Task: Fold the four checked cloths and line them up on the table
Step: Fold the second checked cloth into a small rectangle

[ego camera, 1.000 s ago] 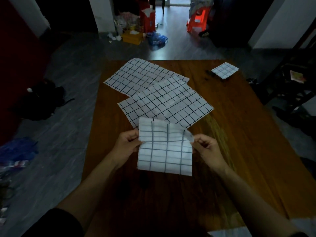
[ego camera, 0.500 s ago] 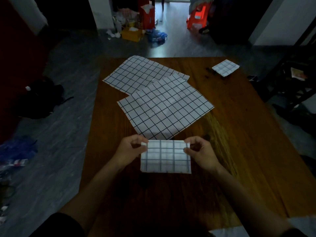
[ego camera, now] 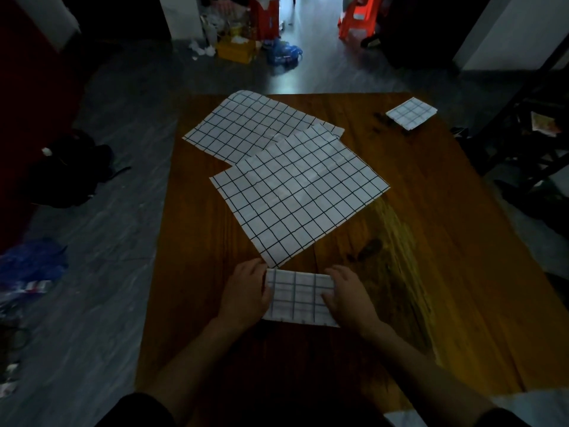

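While the left hand (ego camera: pixel 246 295) and right hand (ego camera: pixel 348 298) lay flat, fingers spread, on the small folded white checked cloth (ego camera: pixel 297 298) near the brown wooden tabletop's (ego camera: pixel 431 241) front edge (pressing, not pinching), firm outward smoothing seemed best to set the crease.

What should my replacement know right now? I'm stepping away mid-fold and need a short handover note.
Left hand and right hand: both flat, pressing the ends of the half-folded cloth at the near table edge.
Done: one small folded cloth sits at the far right corner.
Left: finish this fold; then the two unfolded cloths, the nearer one overlapping the farther one. Then line up all four.
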The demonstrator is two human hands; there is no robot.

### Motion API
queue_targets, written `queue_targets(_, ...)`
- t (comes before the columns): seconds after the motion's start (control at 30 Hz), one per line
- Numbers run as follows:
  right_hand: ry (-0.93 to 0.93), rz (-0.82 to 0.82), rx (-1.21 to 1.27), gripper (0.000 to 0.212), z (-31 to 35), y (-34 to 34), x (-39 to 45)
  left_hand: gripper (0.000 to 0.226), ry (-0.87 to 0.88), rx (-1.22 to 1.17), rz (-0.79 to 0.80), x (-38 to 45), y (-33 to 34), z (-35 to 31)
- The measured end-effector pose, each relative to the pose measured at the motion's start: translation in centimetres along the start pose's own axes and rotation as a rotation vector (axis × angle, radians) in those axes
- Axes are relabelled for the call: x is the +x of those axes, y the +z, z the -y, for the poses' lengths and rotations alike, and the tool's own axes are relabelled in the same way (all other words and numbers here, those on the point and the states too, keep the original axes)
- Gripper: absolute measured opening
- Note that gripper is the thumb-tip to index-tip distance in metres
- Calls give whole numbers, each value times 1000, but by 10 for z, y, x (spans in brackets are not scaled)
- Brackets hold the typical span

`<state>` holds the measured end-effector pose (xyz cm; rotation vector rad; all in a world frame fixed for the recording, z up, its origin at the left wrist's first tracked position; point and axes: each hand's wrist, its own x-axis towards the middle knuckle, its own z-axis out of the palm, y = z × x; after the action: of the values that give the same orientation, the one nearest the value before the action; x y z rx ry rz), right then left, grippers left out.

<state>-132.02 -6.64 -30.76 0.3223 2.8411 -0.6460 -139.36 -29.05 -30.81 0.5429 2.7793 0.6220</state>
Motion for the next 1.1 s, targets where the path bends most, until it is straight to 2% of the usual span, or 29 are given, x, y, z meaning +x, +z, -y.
queue_targets(0.1, -141, 172, -139, 73, 21, 16, 2, 71, 192, 238, 111, -2, 12, -15)
queue_targets(0.2, -235, 313, -180, 76, 28, 35, 4, 85, 256, 370, 280, -1, 26, -24)
queue_targets(0.3, -249, 322, -193, 82, 20, 46, 6, 88, 278, 430, 367, 2, 34, -18)
queue_targets(0.4, -255, 309, -221, 71, 11, 46, 7, 90, 294, 425, 416, 5, 33, -8)
queue_targets(0.57, -221, 225, -280, 73, -6, 41, 0, 85, 272, 379, 404, 3, 31, 5)
queue_targets(0.67, -143, 310, -274, 81, -20, 33, -5, 85, 241, 348, 394, 1, 28, 13)
queue_targets(0.83, -160, 355, -234, 87, -33, 15, -4, 83, 214, 361, 400, 7, 15, 7)
queue_targets(0.9, -173, 309, -202, 82, -35, 11, 0, 81, 194, 340, 376, 13, 9, 1)
queue_targets(1.03, -169, 169, -167, 62, -27, 5, 11, 62, 180, 351, 266, 26, 9, -8)
queue_targets(1.1, -150, 121, -181, 58, -20, 3, 16, 62, 162, 378, 245, 32, 9, -13)
